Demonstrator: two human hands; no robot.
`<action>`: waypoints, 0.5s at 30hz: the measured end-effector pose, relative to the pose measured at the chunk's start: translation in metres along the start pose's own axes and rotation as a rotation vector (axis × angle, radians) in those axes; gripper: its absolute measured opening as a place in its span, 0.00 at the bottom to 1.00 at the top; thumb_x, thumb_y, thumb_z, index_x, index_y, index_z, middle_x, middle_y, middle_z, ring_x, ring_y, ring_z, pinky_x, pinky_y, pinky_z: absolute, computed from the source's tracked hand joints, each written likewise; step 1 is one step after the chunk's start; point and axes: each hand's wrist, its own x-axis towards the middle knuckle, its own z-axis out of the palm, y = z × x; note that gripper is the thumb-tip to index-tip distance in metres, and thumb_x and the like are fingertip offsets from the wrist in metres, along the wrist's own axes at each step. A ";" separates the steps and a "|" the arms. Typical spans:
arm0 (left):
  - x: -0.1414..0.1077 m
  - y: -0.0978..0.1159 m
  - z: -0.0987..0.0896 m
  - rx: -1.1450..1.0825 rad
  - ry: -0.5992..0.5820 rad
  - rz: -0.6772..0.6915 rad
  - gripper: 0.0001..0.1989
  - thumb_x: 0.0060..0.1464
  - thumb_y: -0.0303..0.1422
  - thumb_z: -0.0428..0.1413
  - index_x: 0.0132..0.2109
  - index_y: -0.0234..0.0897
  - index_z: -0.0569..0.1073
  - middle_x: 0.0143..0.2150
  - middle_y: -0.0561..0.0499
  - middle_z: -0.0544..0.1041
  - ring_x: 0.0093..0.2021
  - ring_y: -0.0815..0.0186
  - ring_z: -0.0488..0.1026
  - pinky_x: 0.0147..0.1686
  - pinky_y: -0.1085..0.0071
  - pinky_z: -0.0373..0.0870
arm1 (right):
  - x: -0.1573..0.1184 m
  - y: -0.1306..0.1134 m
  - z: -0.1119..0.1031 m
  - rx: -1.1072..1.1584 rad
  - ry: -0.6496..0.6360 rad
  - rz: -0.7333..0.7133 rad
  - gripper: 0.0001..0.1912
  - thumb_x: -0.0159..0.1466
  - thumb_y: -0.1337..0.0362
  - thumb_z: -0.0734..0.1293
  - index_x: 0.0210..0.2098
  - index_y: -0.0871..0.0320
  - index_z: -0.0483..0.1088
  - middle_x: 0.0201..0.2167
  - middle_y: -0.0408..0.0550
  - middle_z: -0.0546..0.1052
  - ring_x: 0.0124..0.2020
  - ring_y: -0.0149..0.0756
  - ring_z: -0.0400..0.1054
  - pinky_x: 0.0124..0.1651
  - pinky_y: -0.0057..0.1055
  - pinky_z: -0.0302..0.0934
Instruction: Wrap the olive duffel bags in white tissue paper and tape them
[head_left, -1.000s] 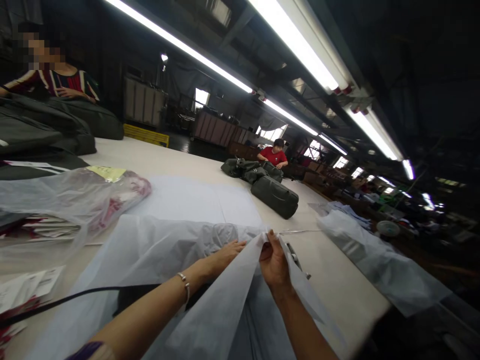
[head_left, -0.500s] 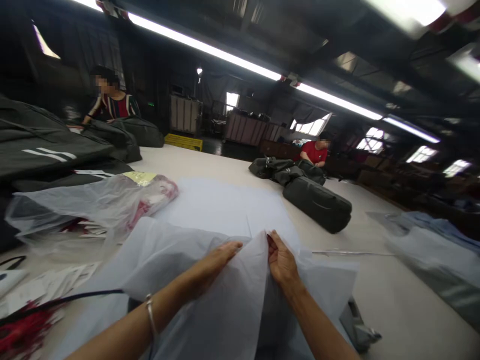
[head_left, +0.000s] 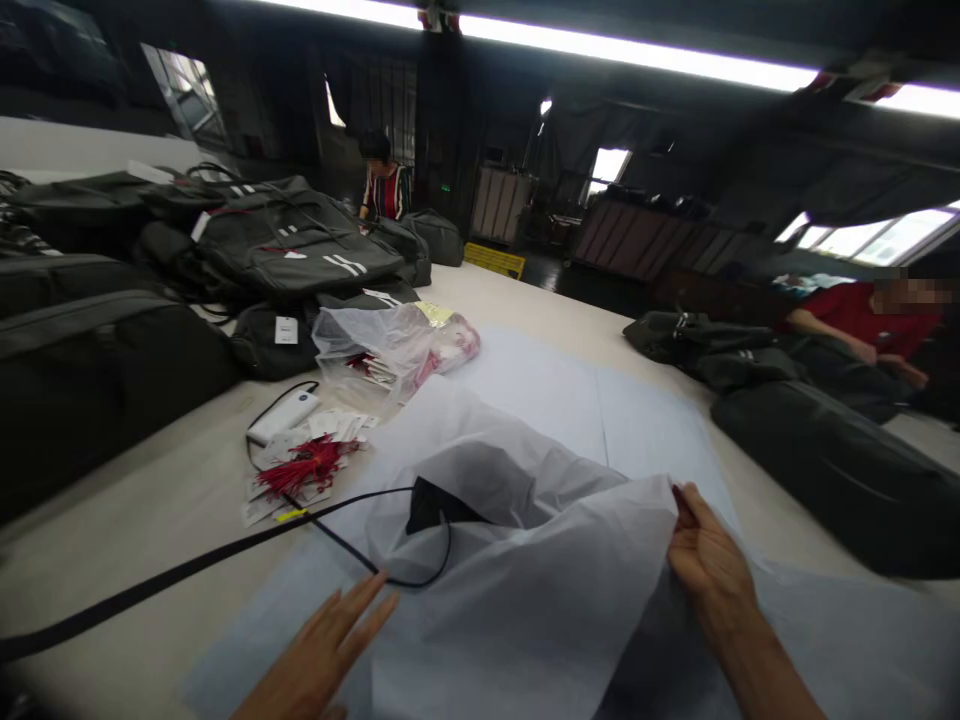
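My left hand point(head_left: 322, 645) has moved left from the middle of the translucent white sheet point(head_left: 525, 590), fingers apart; my right hand point(head_left: 712, 560) pinches its raised edge, near centre. Left lie white paper tags with red strings point(head_left: 311, 465); a thin black cord point(head_left: 427, 583) curves near my left fingertips.

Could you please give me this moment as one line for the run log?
right hand: pinches translucent sheet | left hand: open near black cord | table: red-stringed tags, dark duffel bags
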 end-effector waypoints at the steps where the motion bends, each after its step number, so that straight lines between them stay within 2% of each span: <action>1: -0.009 0.000 0.016 0.062 0.018 0.098 0.52 0.41 0.22 0.57 0.69 0.57 0.47 0.70 0.50 0.55 0.66 0.49 0.60 0.62 0.50 0.61 | 0.002 -0.001 -0.001 -0.014 0.005 0.008 0.05 0.55 0.68 0.73 0.31 0.58 0.73 0.27 0.41 0.80 0.27 0.29 0.75 0.37 0.25 0.73; 3: -0.011 0.007 0.034 0.098 0.065 0.233 0.50 0.43 0.19 0.54 0.70 0.57 0.45 0.70 0.50 0.56 0.66 0.51 0.60 0.62 0.51 0.62 | 0.005 -0.002 -0.003 -0.052 0.003 0.029 0.03 0.57 0.69 0.72 0.30 0.58 0.73 0.26 0.41 0.80 0.26 0.29 0.74 0.39 0.27 0.73; 4: -0.005 0.013 0.034 0.059 0.082 0.255 0.48 0.46 0.18 0.51 0.70 0.56 0.46 0.70 0.50 0.56 0.66 0.54 0.60 0.62 0.54 0.62 | 0.007 -0.003 -0.004 -0.075 -0.005 0.037 0.02 0.58 0.69 0.71 0.30 0.58 0.73 0.26 0.40 0.80 0.26 0.29 0.74 0.40 0.28 0.73; 6: 0.018 0.023 0.020 -0.117 0.118 0.209 0.44 0.49 0.17 0.44 0.70 0.53 0.48 0.71 0.51 0.53 0.68 0.60 0.56 0.64 0.59 0.60 | 0.010 -0.004 -0.006 -0.123 -0.022 0.039 0.02 0.59 0.68 0.70 0.30 0.57 0.73 0.25 0.40 0.79 0.25 0.29 0.74 0.40 0.28 0.74; 8: 0.047 0.027 -0.004 -0.365 0.179 0.139 0.40 0.52 0.18 0.42 0.69 0.50 0.50 0.72 0.50 0.53 0.69 0.62 0.55 0.64 0.59 0.60 | 0.012 -0.005 -0.008 -0.161 -0.035 0.031 0.02 0.59 0.67 0.70 0.30 0.57 0.73 0.25 0.40 0.79 0.25 0.30 0.75 0.40 0.28 0.74; 10: 0.072 0.018 -0.028 -0.597 0.293 -0.004 0.38 0.55 0.23 0.44 0.70 0.47 0.45 0.72 0.46 0.51 0.68 0.60 0.56 0.60 0.60 0.66 | 0.015 -0.005 -0.010 -0.183 -0.046 0.033 0.01 0.59 0.67 0.70 0.31 0.57 0.73 0.25 0.40 0.80 0.25 0.30 0.75 0.36 0.26 0.74; 12: 0.083 -0.003 -0.049 -0.733 0.494 -0.211 0.40 0.56 0.29 0.47 0.71 0.44 0.38 0.72 0.40 0.48 0.66 0.56 0.60 0.56 0.60 0.70 | 0.018 -0.005 -0.011 -0.167 -0.053 0.041 0.01 0.59 0.69 0.70 0.32 0.58 0.73 0.26 0.41 0.80 0.25 0.30 0.76 0.33 0.23 0.74; 13: 0.079 -0.018 -0.058 -0.751 0.619 -0.323 0.42 0.56 0.32 0.48 0.71 0.42 0.34 0.72 0.38 0.47 0.64 0.55 0.63 0.54 0.61 0.72 | 0.020 -0.005 -0.012 -0.152 -0.057 0.046 0.02 0.59 0.70 0.69 0.32 0.58 0.73 0.26 0.41 0.80 0.26 0.30 0.76 0.32 0.22 0.73; 15: 0.055 -0.050 -0.075 -0.673 0.825 -0.535 0.45 0.56 0.38 0.50 0.71 0.41 0.31 0.70 0.34 0.53 0.58 0.54 0.71 0.49 0.61 0.74 | 0.022 -0.004 -0.014 -0.133 -0.067 0.047 0.04 0.58 0.70 0.69 0.34 0.58 0.73 0.27 0.41 0.80 0.26 0.31 0.76 0.32 0.23 0.74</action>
